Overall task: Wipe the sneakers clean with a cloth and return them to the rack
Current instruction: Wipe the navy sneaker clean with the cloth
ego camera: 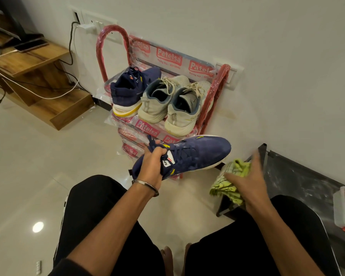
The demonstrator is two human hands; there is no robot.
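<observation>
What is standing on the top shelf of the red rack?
Three shoes: one navy sneaker and a grey pair. Plastic wrapping covers the top shelf; lower shelves are mostly hidden.

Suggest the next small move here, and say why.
Probably bring the green cloth in the right hand up against the navy sneaker held by the left hand: cloth and shoe are apart, and its mate already sits on the rack.
</observation>
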